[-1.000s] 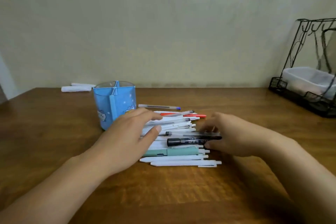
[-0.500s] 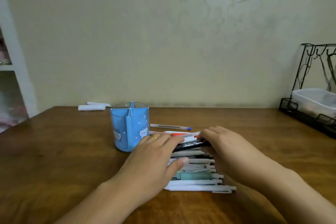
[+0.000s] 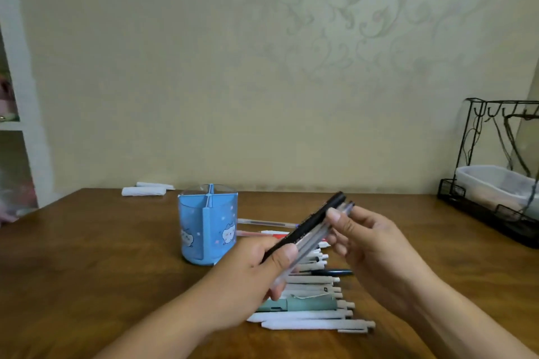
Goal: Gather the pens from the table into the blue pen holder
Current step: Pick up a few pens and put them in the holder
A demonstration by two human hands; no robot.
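Observation:
The blue pen holder (image 3: 207, 230) stands upright on the wooden table (image 3: 87, 265), its compartments showing no pens. Right of it lies a pile of pens (image 3: 315, 312), mostly white, with a teal one and a dark blue one among them. Above the pile, both hands hold a black pen (image 3: 313, 224) and a clear pen (image 3: 316, 239) together, tilted up to the right. My left hand (image 3: 256, 274) grips their lower ends. My right hand (image 3: 364, 245) pinches their upper ends between thumb and fingers.
A clear pen (image 3: 267, 223) and a red pen (image 3: 274, 232) lie behind the pile. Two white rolled items (image 3: 144, 191) rest at the table's back left. A black wire rack (image 3: 495, 183) with a plastic tub stands at the right edge. A white shelf (image 3: 17, 125) is at left.
Both hands rested flat on the pile before. They have since lifted the black pen and the clear pen off it and tilted them upward. The camera has tilted up.

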